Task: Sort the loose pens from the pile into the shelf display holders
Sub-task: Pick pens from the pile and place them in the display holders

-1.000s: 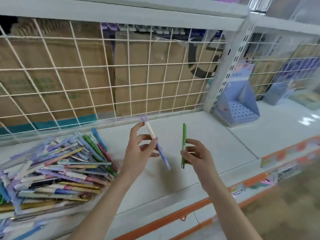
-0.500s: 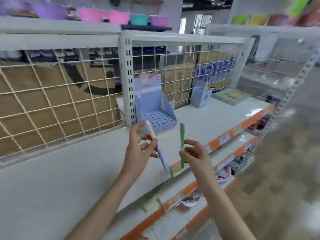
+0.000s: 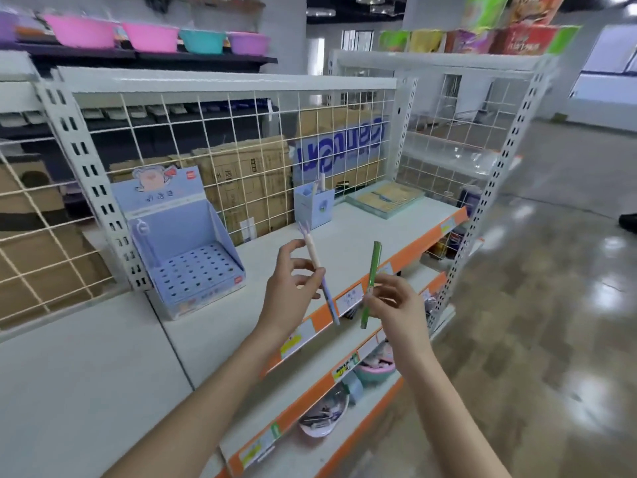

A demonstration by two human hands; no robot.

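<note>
Left hand (image 3: pixel 291 288) is raised over the front of the white shelf (image 3: pixel 103 374), thumb and fingers pinching a white-and-lilac pen (image 3: pixel 319 270) near its middle; the pen leans with its lilac-tufted top up and to the left and its lilac lower end pointing down to the right. Well to the left of that hand, against the wire mesh back (image 3: pixel 241 132), stands a pale blue display holder (image 3: pixel 188 243) with a perforated base of many holes and a cartoon header card; one lilac pen (image 3: pixel 143 236) stands in its back left corner. Farther right along the shelf, behind the raised pens, sits a small blue pen cup (image 3: pixel 315 208) with a pale pen sticking out of it, and beyond that lies a flat pale green tray (image 3: pixel 384 200). Just to the right of the white-and-lilac pen, and not touching it, a green pen (image 3: pixel 370 281) is held close to upright. Right hand (image 3: pixel 396 307) grips it low on the barrel between thumb and curled fingers, above the orange shelf edge (image 3: pixel 344 301) with its price labels. Lower shelves below hold small bowls of blurred items.
</note>
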